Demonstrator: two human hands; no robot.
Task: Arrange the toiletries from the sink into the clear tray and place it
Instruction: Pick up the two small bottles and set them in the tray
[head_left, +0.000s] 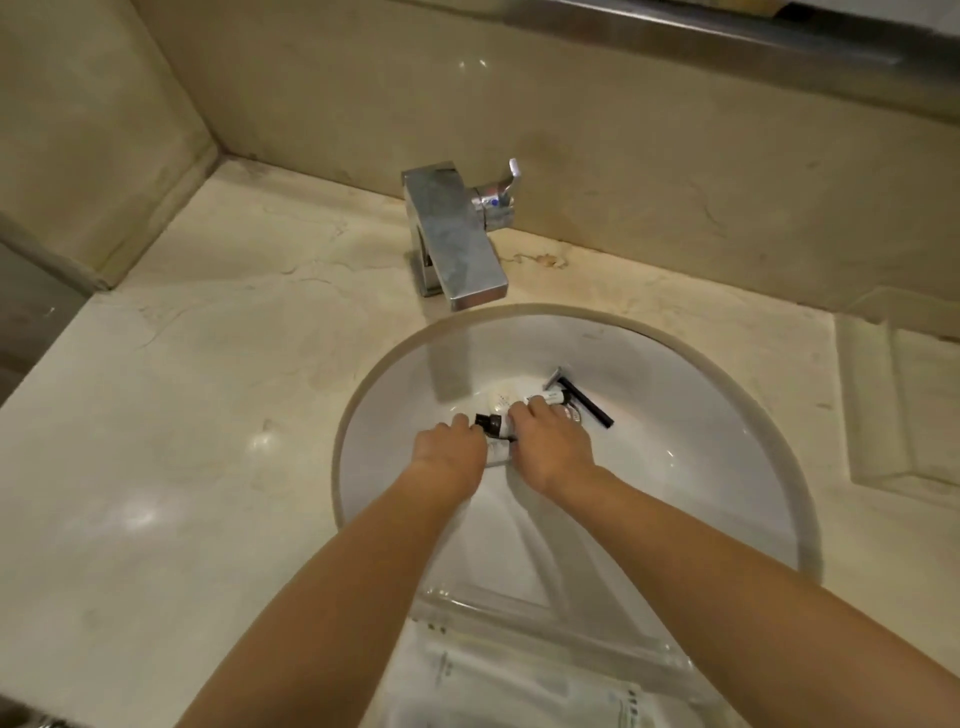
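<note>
The clear tray (545, 639) (already holding white packets (519, 680)) sits at the sink's (727, 364) near rim, while both hands reach into the sink, left hand (449, 449) and right hand (553, 449) gripping small bottles (491, 423), a razor (584, 397) still lying beyond them.

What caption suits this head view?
Both hands, left and right, gather toiletries from the sink beside a razor.

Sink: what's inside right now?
Inside the sink: a razor, a black-capped bottle, white tubes and both hands. Whatever lies under the hands is covered.
</note>
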